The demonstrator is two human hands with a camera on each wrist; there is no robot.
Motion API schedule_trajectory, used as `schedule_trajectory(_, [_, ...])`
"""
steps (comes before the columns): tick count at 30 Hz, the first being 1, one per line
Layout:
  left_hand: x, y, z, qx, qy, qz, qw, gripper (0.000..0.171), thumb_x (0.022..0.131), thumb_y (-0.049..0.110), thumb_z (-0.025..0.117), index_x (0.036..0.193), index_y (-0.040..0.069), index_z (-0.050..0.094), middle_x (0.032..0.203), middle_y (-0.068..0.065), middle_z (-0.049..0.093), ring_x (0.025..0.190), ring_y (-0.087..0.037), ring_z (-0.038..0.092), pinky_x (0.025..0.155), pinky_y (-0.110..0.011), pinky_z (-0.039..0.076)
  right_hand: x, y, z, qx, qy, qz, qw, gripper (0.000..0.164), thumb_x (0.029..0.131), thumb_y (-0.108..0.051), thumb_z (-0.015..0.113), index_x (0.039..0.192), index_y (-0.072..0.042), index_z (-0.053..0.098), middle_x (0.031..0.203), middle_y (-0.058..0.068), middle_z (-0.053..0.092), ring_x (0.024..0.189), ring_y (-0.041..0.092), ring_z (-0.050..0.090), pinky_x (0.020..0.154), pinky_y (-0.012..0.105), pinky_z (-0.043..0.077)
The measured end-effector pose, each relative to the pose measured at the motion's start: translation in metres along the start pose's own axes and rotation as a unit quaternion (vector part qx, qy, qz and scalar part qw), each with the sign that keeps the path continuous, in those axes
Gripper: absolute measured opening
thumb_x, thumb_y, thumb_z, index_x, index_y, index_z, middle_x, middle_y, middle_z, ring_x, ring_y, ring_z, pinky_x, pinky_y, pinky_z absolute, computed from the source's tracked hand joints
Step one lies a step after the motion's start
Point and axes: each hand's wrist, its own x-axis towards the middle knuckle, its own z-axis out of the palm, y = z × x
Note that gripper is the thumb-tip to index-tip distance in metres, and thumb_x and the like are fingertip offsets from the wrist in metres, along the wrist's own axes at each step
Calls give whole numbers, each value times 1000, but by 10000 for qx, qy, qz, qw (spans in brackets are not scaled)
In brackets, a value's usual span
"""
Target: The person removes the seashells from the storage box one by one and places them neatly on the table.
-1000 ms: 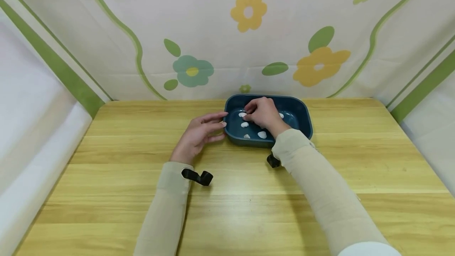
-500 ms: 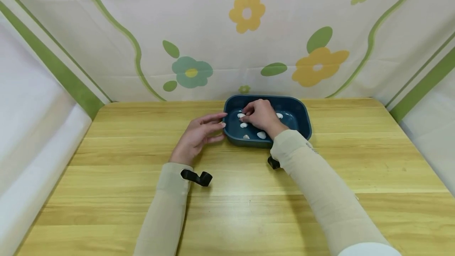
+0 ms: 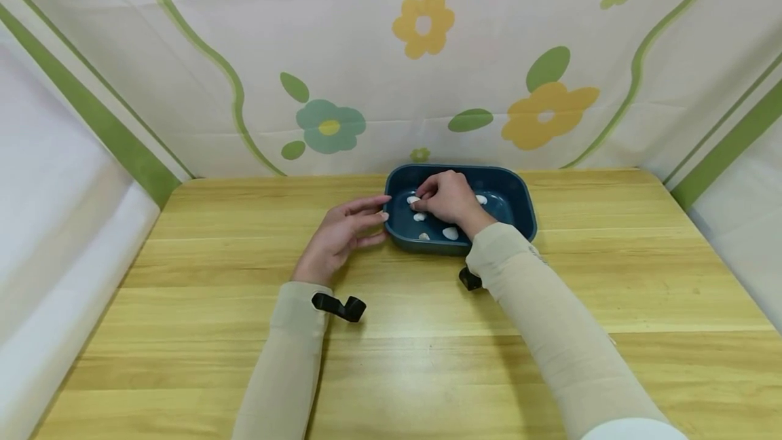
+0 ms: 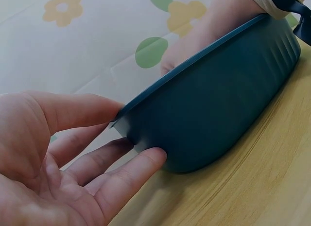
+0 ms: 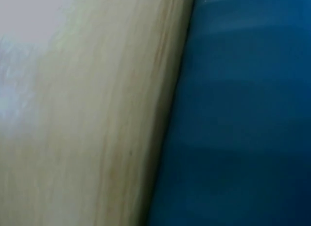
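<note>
A dark blue tray (image 3: 400,244) with rounded corners stands near the table's back edge, holding several small white pieces that look like seashells. Reaching into it from the right, my right hand (image 3: 452,199) pinches one white seashell (image 3: 413,200) between thumb and fingertips near the tray's left end. Another seashell (image 3: 419,217) lies just below that hand, and a larger one (image 3: 450,233) lies near the front wall. My left hand (image 4: 63,158) rests relaxed fingertips against the tray's left end, thumb at the rim. The right wrist view catches only the tray's ribbed side (image 5: 238,114) and tabletop.
The wooden table (image 3: 379,372) spreads out in front of the tray. A white curtain (image 3: 366,32) with printed flowers hangs right behind it. Black wrist mounts (image 3: 339,306) stick out from the sleeves. One seashell (image 3: 481,199) lies right of the right hand.
My right hand has shifted slightly left inside the tray, its fingertips closing on the seashell at the left. The left hand stays at the tray's end.
</note>
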Motion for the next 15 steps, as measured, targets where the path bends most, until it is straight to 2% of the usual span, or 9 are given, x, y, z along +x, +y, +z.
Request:
schedule_trajectory(4, [0, -1, 0, 25, -26, -8, 10000, 47, 103, 5, 70, 150, 9, 64, 162, -9, 57, 141, -34, 61, 97, -37, 65, -2, 0, -4, 348, -70, 83, 9993, 25, 94, -31, 85, 108, -11, 82, 102, 8, 80, 89, 22, 72, 80, 36, 59])
schedule_trajectory(7, [-1, 0, 1, 11, -27, -35, 10000, 48, 103, 5, 70, 151, 8, 63, 161, -9, 57, 140, -32, 62, 97, -38, 65, -2, -1, -8, 871, -214, 244, 9957, 27, 94, -33, 85, 112, -13, 82, 100, 7, 81, 85, 21, 73, 73, 33, 59])
schedule_trajectory(11, [-1, 1, 0, -25, -3, -44, 10000, 47, 103, 5, 71, 150, 8, 64, 160, -9, 58, 140, -33, 63, 98, -39, 65, 0, -1, -12, 1659, -328, 407, 9848, 31, 94, -34, 85, 117, -13, 81, 101, 6, 82, 86, 23, 74, 73, 34, 60])
schedule_trajectory(15, [-1, 1, -1, -51, 16, -37, 10000, 47, 103, 5, 70, 150, 8, 64, 160, -9, 58, 139, -33, 63, 98, -39, 65, 0, -3, -16, 2314, -195, 550, 9711, 32, 93, -33, 87, 118, -14, 81, 103, 2, 81, 90, 23, 73, 78, 36, 59])
